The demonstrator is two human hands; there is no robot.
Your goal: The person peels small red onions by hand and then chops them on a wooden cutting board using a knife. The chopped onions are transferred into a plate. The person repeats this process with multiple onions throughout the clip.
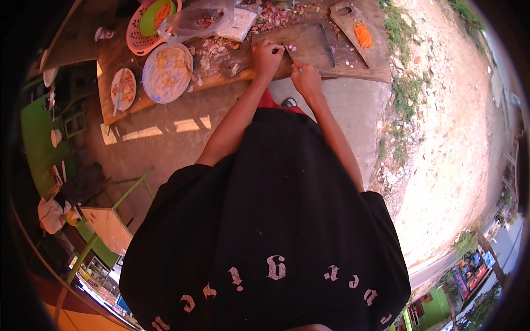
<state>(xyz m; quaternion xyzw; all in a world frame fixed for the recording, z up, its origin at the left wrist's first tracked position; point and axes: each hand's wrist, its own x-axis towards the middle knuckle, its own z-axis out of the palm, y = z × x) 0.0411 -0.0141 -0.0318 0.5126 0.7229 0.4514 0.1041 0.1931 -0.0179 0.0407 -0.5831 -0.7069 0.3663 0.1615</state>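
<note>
A wooden cutting board [312, 43] lies near the front edge of the wooden table. Over its middle, my right hand [306, 80] is closed around a knife [288, 51], whose blade points up and to the left. Close to the blade tip, my left hand [267, 58] has its fingers bent together; what they pinch is too small to make out, perhaps a piece of shallot. Small pale purple shallot pieces [292, 48] rest on the board beside the knife. Behind the board spreads a heap of shallots and peelings [277, 18].
Left on the table [211, 85] are a floured plate with dough pieces [165, 74], an oval plate with red food and a spoon [123, 89], and a pink basket [136, 41]. Julienned carrot [363, 35] lies on a second board [348, 25] at right.
</note>
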